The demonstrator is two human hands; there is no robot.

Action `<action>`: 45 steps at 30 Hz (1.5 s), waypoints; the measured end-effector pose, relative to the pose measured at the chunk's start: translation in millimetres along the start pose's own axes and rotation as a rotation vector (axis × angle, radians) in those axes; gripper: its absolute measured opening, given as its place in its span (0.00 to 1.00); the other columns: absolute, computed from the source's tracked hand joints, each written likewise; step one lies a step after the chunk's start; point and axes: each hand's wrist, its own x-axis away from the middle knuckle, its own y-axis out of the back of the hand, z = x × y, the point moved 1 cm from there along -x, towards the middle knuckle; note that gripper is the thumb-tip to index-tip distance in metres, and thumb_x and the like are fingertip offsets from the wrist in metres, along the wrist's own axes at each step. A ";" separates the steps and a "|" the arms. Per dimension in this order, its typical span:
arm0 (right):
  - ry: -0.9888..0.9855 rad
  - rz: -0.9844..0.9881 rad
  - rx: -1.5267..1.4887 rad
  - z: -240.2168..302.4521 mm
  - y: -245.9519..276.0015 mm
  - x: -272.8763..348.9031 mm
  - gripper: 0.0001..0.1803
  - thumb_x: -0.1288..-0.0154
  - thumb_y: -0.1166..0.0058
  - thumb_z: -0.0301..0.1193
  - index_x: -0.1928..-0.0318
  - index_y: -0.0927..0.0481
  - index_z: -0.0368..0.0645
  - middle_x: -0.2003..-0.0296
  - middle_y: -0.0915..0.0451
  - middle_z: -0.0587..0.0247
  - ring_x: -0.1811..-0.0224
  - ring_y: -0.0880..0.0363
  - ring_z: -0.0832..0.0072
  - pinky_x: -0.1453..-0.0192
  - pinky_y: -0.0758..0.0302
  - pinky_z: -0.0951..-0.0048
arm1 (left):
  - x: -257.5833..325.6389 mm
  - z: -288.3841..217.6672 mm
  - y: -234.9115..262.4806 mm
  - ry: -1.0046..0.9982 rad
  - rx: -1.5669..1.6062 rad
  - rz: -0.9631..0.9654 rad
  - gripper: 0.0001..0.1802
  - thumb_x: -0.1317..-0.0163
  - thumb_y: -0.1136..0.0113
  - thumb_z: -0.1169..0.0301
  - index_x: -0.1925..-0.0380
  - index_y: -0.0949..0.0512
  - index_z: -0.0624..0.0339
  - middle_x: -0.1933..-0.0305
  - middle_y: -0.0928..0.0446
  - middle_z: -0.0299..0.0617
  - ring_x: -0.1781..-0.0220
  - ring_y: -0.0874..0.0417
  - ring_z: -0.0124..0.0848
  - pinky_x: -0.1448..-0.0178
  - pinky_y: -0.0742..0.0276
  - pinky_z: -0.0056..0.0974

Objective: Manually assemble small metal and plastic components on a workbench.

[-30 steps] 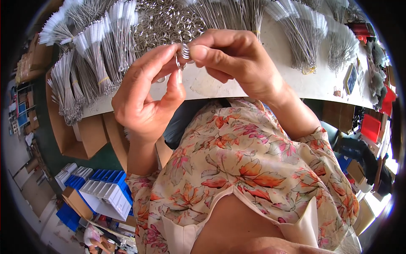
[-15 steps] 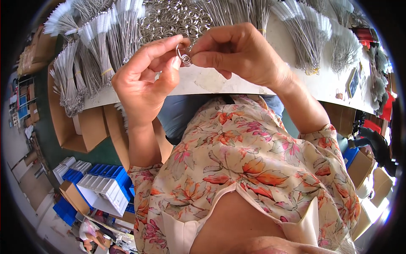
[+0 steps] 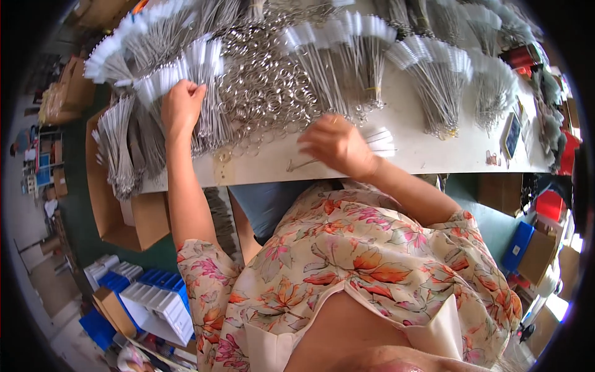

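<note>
My left hand (image 3: pixel 181 106) reaches in among the white bristle tips of a bundle of thin wire brushes (image 3: pixel 211 105). Its fingers are curled closed at those tips, and whatever lies between them is hidden. My right hand (image 3: pixel 338 147) hovers near the table's front edge, smeared by motion, so its fingers cannot be read. Partly under and beside it, a few loose wire brushes (image 3: pixel 380 141) lie with their white bristles to the right and a wire end out to the left. A wide heap of shiny metal rings (image 3: pixel 269 80) spreads between the two hands.
More wire brush bundles (image 3: pixel 434 87) line the white table (image 3: pixel 427 155). A dark flat device (image 3: pixel 512 135) lies at its right end. Below left are an open cardboard box (image 3: pixel 133 226) and blue and white bins (image 3: pixel 158 304).
Both hands were together over the front edge, fingering metal rings. They have parted: the left went out to the brushes, the right moved down and right. The view has shifted, showing more of the table.
</note>
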 end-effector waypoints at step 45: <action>-0.816 0.029 0.554 -127.9 164.3 45.3 0.08 0.49 0.50 0.33 0.73 0.20 0.46 0.73 0.21 0.55 0.69 0.22 0.57 0.67 0.28 0.60 | -20.4 222.7 17.7 0.200 0.106 -0.005 0.13 0.42 0.47 0.68 0.72 0.25 0.72 0.78 0.24 0.47 0.77 0.26 0.34 0.69 0.32 0.39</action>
